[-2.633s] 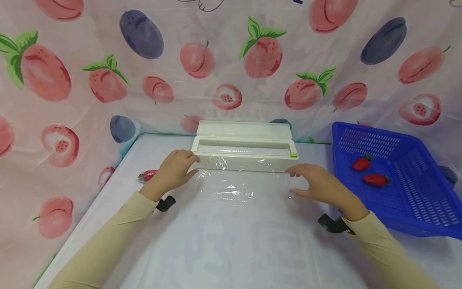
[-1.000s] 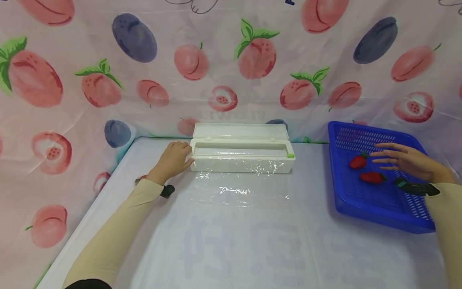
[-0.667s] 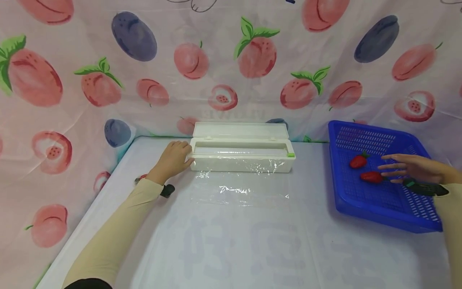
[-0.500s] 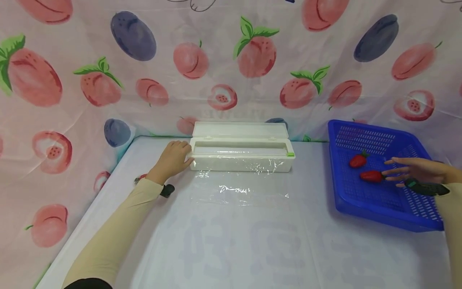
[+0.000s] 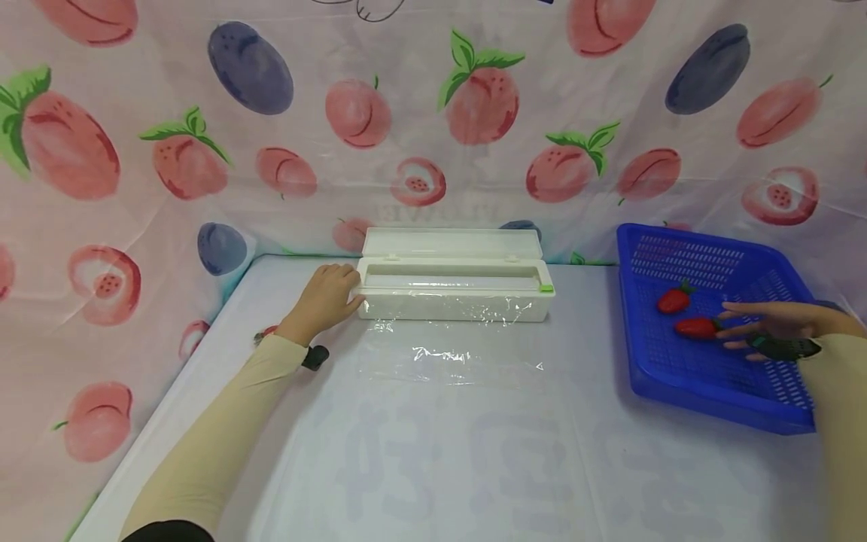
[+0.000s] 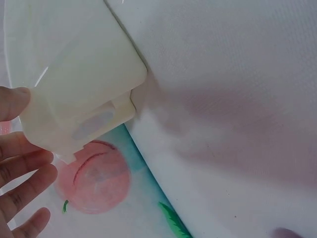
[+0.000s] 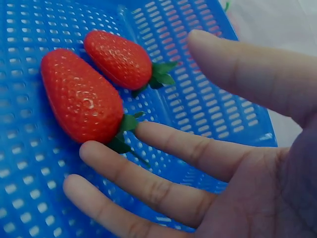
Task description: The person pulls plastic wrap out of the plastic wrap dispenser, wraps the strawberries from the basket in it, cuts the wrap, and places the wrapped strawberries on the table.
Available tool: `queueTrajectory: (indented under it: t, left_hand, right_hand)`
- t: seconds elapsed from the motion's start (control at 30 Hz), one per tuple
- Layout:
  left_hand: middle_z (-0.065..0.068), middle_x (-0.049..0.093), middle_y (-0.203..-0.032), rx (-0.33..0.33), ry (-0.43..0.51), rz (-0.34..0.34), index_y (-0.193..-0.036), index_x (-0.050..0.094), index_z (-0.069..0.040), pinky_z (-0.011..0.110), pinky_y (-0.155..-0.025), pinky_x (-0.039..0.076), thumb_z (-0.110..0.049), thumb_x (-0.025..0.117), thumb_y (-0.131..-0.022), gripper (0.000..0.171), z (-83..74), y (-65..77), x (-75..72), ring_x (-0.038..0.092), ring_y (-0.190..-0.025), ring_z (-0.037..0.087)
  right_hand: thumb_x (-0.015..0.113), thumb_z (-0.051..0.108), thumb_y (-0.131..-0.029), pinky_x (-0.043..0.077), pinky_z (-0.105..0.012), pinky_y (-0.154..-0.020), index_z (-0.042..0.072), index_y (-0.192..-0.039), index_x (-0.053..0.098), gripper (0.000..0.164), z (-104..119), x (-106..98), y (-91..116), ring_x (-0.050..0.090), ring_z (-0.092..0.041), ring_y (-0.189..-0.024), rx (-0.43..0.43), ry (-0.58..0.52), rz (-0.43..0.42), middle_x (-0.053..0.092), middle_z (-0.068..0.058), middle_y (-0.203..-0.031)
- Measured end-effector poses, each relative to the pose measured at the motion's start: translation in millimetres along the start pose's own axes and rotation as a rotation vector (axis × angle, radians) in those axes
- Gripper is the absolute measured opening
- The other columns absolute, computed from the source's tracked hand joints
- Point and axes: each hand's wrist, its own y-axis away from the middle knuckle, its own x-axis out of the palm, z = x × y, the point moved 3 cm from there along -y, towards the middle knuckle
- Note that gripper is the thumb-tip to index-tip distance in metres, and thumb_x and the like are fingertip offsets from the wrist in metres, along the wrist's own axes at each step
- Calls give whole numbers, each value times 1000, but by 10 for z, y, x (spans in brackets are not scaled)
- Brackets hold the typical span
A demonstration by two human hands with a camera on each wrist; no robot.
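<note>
My left hand (image 5: 323, 296) grips the left end of a white cling film dispenser (image 5: 455, 307), thumb on one side of the corner and fingers on the other. The dispenser's lid (image 5: 451, 242) stands raised at the back. Clear cling film (image 5: 440, 357) runs over its front and lies on the table. My right hand (image 5: 779, 320) is inside the blue basket (image 5: 667, 395) with fingers spread. In the right wrist view, its fingertips are at the leafy end of the nearer strawberry (image 7: 81, 96); whether they touch is hard to tell. A second strawberry (image 7: 119, 59) lies beside it.
A red item (image 5: 266, 332) lies on the table behind my left forearm, mostly hidden. A green slider (image 5: 546, 288) sits at the dispenser's right end. Fruit-printed cloth (image 5: 406, 98) hangs behind the white table (image 5: 474, 459).
My right hand has left the dispenser's front for the basket and come down toward the nearer strawberry. My left hand has shifted onto the dispenser's left end and stayed there. The strawberries have not moved.
</note>
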Motion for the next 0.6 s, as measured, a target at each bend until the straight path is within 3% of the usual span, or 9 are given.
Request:
queueTrajectory:
  t: [0.07, 0.13, 0.2, 0.27, 0.3, 0.33, 0.4, 0.5, 0.6]
  left_hand:
    - [14, 61, -94, -2, -1, -1, -90, 60, 0, 48, -94, 42, -22, 69, -83, 24, 3, -1, 2, 58, -92, 33]
    - [14, 61, -94, -3, 1, 0, -90, 60, 0, 48, -94, 42, -22, 69, -83, 24, 9, 0, 8, 58, -92, 33]
    - [14, 60, -94, -2, 0, -4, -90, 60, 0, 47, -94, 43, -22, 69, -83, 25, 17, 4, 18, 58, -91, 33]
    - [13, 60, -94, -2, 4, -9, -90, 60, -1, 47, -94, 43, -22, 69, -83, 25, 18, 8, 27, 59, -92, 33]
    - [13, 61, -95, -2, 5, -12, -90, 60, -1, 47, -94, 43, -22, 69, -83, 25, 18, 10, 31, 59, -92, 33]
    - [13, 61, -95, -1, 6, -16, -91, 60, -1, 47, -94, 43, -22, 69, -83, 25, 17, 12, 33, 59, -92, 33]
    - [13, 61, -96, -5, 9, -16, -92, 60, 0, 47, -94, 43, -22, 69, -83, 25, 14, 16, 35, 59, -92, 33]
    - [13, 61, -96, -11, 14, -11, -93, 61, 0, 47, -94, 43, -23, 69, -83, 26, 16, 16, 36, 59, -93, 33]
    - [13, 61, -96, -14, 13, -6, -93, 60, -1, 47, -95, 43, -23, 68, -84, 25, 25, 16, 40, 59, -93, 32]
  right_hand:
    - [26, 42, -102, 45, -40, -99, 30, -145, 15, 47, 7, 15, -43, 58, -11, -107, 21, 59, -143, 53, -8, -124]
    - [31, 43, -101, 46, -40, -98, 29, -145, 18, 48, 23, 32, -94, 58, -12, -106, 32, 82, -222, 53, -10, -125]
    - [36, 43, -99, 47, -40, -97, 30, -139, 31, 43, 45, 53, -148, 59, -13, -106, 31, 92, -256, 56, -9, -123]
    - [43, 44, -97, 48, -39, -96, 29, -133, 37, 39, 65, 78, -203, 61, -15, -104, 42, 55, -288, 59, 4, -112]
    - [44, 44, -97, 48, -39, -96, 28, -135, 38, 42, 79, 92, -227, 61, -16, -103, 42, 49, -294, 60, 6, -109]
    - [45, 45, -96, 48, -39, -96, 21, -141, 29, 53, 93, 112, -251, 61, -16, -103, 42, 50, -305, 60, 5, -108]
    - [44, 44, -97, 49, -39, -95, 16, -145, 19, 61, 122, 139, -297, 61, -17, -104, 30, 81, -307, 60, 3, -111]
    - [42, 42, -98, 49, -39, -95, 29, -133, 38, 37, 164, 165, -352, 61, -17, -105, -6, 96, -279, 59, 4, -113]
    - [35, 37, -101, 47, -39, -96, 38, -115, 50, 21, 218, 192, -391, 60, -14, -107, -59, 116, -183, 54, 10, -114]
